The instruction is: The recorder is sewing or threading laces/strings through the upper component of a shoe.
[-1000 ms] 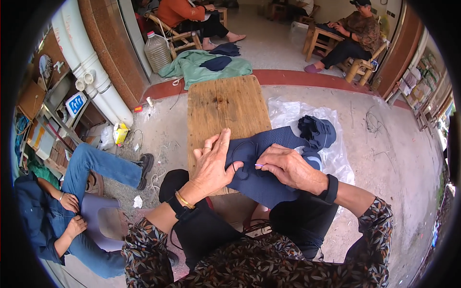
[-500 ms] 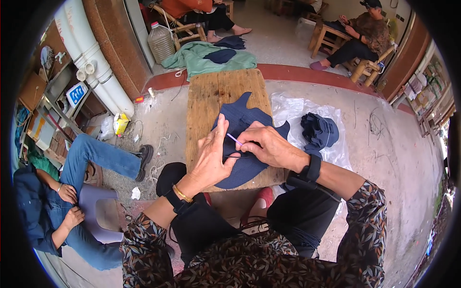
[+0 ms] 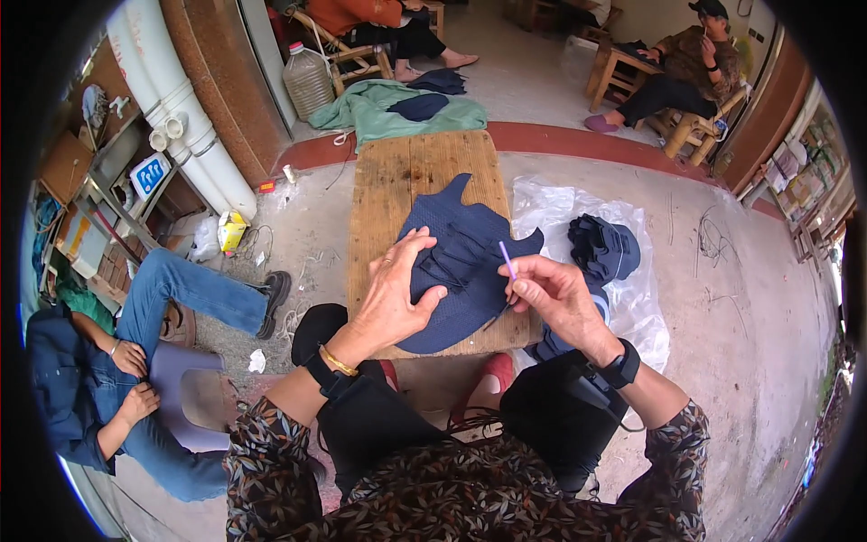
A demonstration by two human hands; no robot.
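Basically, most of the view is taken up by concrete floor (image 3: 695, 298). White pipes (image 3: 172, 99) are run down the wall at upper left. A wooden table (image 3: 384, 181) is set directly ahead of the wearer's knees. Near left, a purple-grey stool (image 3: 170, 369) is occupied by a co-worker in jeans (image 3: 203, 294); that person's hands are kept low, near the lap. Just right of the table, clear plastic sheeting (image 3: 539, 206) is spread on the floor. Beyond the table's far end, green cloth (image 3: 361, 107) is bunched, with dark pieces laid on top.

Navy fabric (image 3: 474, 239) is laid on the near half of the table, flat, its outline curved and pointed. A navy stack (image 3: 603, 251) is placed on the sheeting.

Left hand (image 3: 390, 287) is set on the fabric's left side: fingers extended, thumb spread apart, nothing gripped. Right hand (image 3: 562, 305) is held by the fabric's right edge; a thin purple stick (image 3: 507, 258) is pinched between thumb and fingers, tilted, tip up. Below those fingers a dark strand (image 3: 493, 319) is seen; whether it's gripped can't be told.
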